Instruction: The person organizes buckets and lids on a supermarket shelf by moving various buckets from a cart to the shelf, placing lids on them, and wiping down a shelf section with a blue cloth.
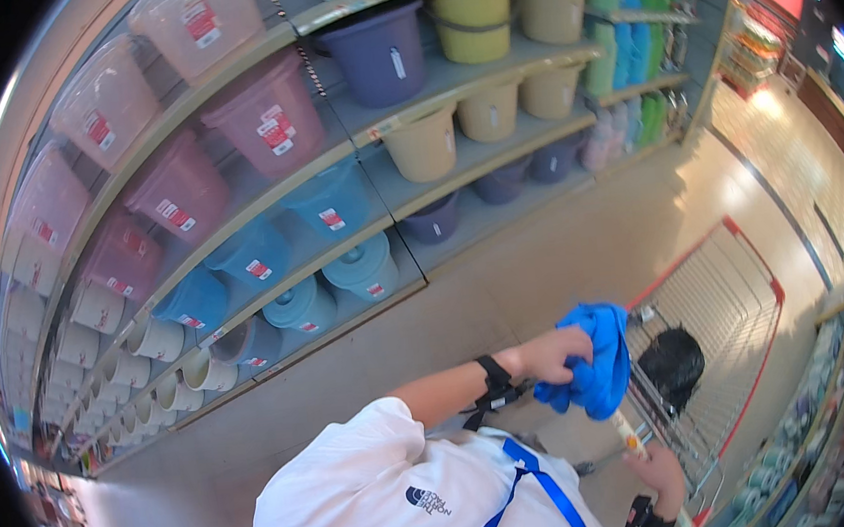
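My left hand (561, 353) grips a bunched bright blue fabric item (604, 360), held at the handle end of a shopping cart (728, 319). The folds hide what kind of item it is, and it covers part of the cart's handle. Lower in the view, my right hand (656, 465) is closed around the pale cart handle (627, 434). A black bundle (672, 366), perhaps a bag, lies in the wire cart near the handle. Both of my wrists wear black straps.
Shelves of plastic tubs run along the left and top, with a purple bucket (377, 56), a pink tub (270, 119) and a lidded light-blue bucket (362, 265). Another stocked shelf (806, 433) borders the cart at lower right. Tiled floor (768, 180) extends beyond the cart.
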Demonstrator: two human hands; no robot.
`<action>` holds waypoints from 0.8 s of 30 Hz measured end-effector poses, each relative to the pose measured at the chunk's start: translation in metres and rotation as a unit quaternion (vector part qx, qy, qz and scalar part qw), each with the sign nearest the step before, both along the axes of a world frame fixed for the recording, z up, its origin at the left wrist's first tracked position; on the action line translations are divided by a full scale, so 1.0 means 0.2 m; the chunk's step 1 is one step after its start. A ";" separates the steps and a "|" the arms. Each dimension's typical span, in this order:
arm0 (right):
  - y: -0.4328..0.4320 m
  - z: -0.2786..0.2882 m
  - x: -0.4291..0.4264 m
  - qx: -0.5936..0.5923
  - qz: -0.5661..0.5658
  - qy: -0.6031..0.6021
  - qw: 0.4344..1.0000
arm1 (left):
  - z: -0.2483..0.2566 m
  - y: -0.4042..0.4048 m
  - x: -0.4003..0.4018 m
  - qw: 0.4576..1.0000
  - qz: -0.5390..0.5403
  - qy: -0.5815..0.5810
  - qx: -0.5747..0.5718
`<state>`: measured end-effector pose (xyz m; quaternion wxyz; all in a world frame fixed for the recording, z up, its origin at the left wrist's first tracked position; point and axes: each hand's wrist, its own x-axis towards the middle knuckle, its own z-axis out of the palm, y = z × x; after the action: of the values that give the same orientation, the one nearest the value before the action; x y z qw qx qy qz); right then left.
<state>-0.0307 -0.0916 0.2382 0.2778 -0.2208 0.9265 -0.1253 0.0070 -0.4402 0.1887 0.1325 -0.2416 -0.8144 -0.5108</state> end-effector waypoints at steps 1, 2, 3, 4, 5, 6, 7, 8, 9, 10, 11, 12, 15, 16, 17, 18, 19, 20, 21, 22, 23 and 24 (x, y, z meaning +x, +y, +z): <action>0.02 -0.01 -0.07 0.000 0.023 -0.071 0.997 | 0.01 -0.02 -0.02 1.000 -0.019 0.002 0.002; 0.00 -0.01 -0.14 0.001 0.040 -0.142 0.989 | 0.04 -0.03 -0.06 0.999 -0.045 -0.006 0.002; -0.08 0.02 -0.21 -0.004 0.050 -0.135 0.990 | 0.09 -0.04 -0.07 0.998 -0.066 -0.017 0.004; -0.17 0.07 -0.27 -0.087 0.044 -0.082 0.992 | 0.11 -0.06 -0.08 0.998 -0.066 -0.019 -0.005; -0.27 0.10 -0.33 -0.171 0.038 -0.030 0.984 | 0.14 -0.09 -0.09 0.998 -0.065 -0.020 -0.008; -0.37 0.08 -0.39 -0.187 0.073 0.081 0.976 | 0.19 -0.12 -0.11 0.999 -0.041 0.006 -0.011; -0.54 0.18 -0.41 -0.231 0.076 0.082 0.967 | 0.22 -0.17 -0.14 0.999 -0.018 0.035 -0.015; -0.63 0.16 -0.45 -0.261 0.115 0.050 0.957 | 0.25 -0.24 -0.16 0.999 -0.017 0.041 -0.019; -0.74 0.13 -0.50 -0.290 0.152 0.022 0.945 | 0.27 -0.32 -0.19 1.000 0.006 0.025 -0.011; -0.80 0.05 -0.54 -0.272 0.179 -0.018 0.945 | 0.28 -0.42 -0.20 1.000 0.031 0.007 -0.001; -0.84 -0.02 -0.57 -0.209 0.208 -0.038 0.955 | 0.29 -0.53 -0.21 0.999 0.030 0.015 -0.004; -0.83 -0.10 -0.59 -0.184 0.212 -0.032 0.959 | 0.30 -0.67 -0.22 0.999 0.042 -0.001 -0.013; -0.80 -0.12 -0.57 -0.100 0.125 -0.111 0.981 | 0.29 -1.13 -0.24 0.997 0.080 0.001 -0.024; -0.77 -0.12 -0.55 -0.094 0.131 -0.097 0.982 | 0.29 -1.30 -0.24 0.996 0.088 -0.007 -0.024; -0.76 -0.10 -0.56 -0.088 0.139 -0.088 0.982 | 0.31 -1.46 -0.24 0.995 0.098 -0.018 -0.023; -0.80 -0.04 -0.57 -0.089 0.131 -0.080 0.984 | 0.38 -1.60 -0.22 0.990 0.133 -0.028 -0.036; -0.84 0.00 -0.56 -0.086 0.004 -0.154 0.984 | 0.47 -1.75 -0.19 0.983 0.170 -0.045 -0.048; -0.87 0.02 -0.56 -0.078 -0.120 -0.234 0.962 | 0.53 -1.89 -0.17 0.981 0.190 -0.021 -0.044; -0.87 0.05 -0.62 -0.005 -0.233 -0.302 0.925 | 0.59 -2.03 -0.16 0.978 0.207 0.002 -0.040; -0.97 0.11 -0.69 -0.007 -0.238 -0.307 0.921 | 0.70 -2.15 -0.14 0.972 0.232 0.005 -0.037; -1.10 0.22 -0.77 0.104 -0.169 -0.224 0.954 | 0.80 -2.25 -0.12 0.966 0.255 0.009 -0.032; -1.04 0.12 -0.90 0.106 -0.143 -0.146 0.973 | 0.91 -2.34 -0.09 0.957 0.282 0.048 -0.043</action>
<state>-0.2116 -0.2987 0.2620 0.4115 -0.0347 0.9058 -0.0953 -0.0100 -0.9081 0.3704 0.2992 -0.0322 -0.8634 -0.4049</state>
